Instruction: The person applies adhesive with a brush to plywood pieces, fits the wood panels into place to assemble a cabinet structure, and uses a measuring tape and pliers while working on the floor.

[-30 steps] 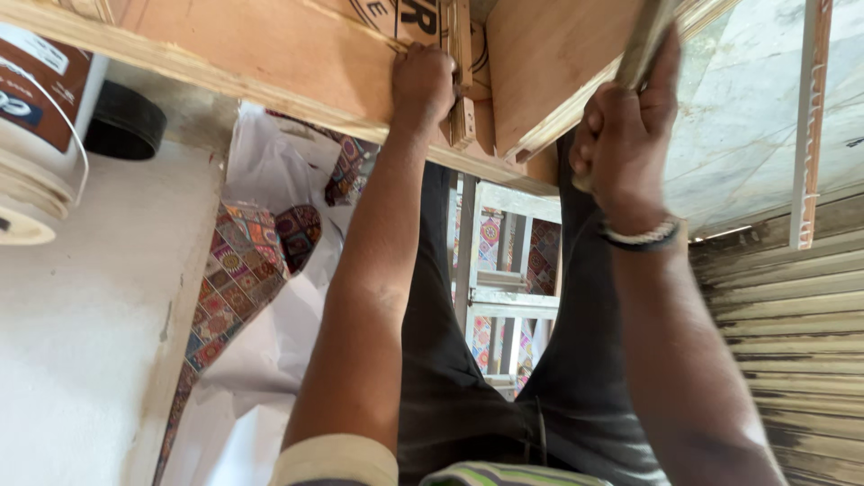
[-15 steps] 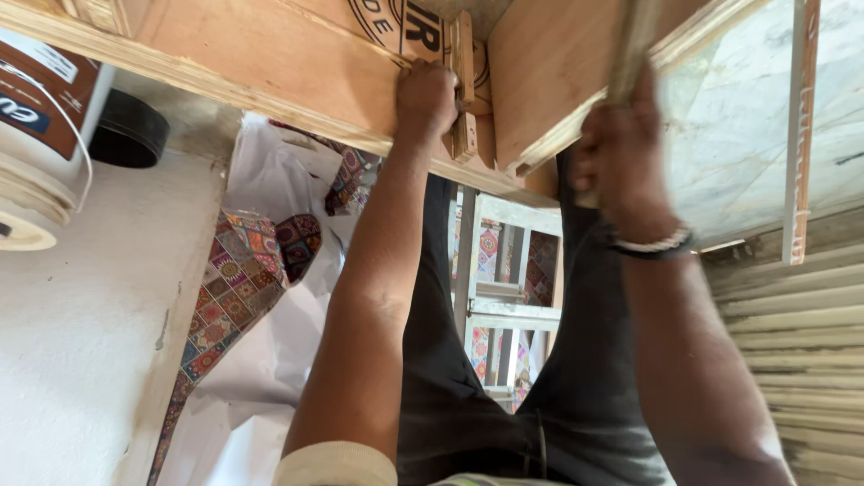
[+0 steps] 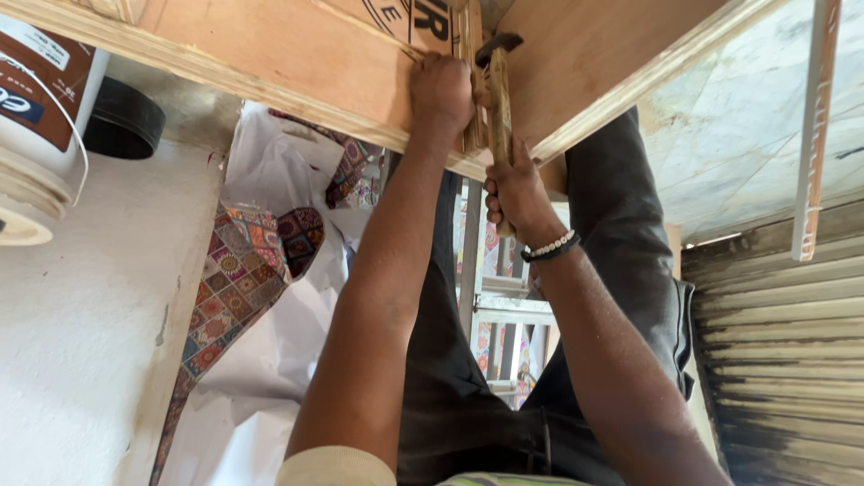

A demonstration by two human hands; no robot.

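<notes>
At far centre, my left hand (image 3: 441, 90) pinches the upright wood strip (image 3: 470, 81) against the plywood panel (image 3: 297, 63); right hand (image 3: 515, 193) grips the hammer (image 3: 499, 99). Short, square taps; fingers clear.

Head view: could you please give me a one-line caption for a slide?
Right hand grips a wooden-handled hammer against a plywood panel while the left hand steadies a narrow wooden strip.

A white bucket (image 3: 36, 117), black ring (image 3: 126, 117) and patterned sheet (image 3: 238, 279) lie left.
</notes>
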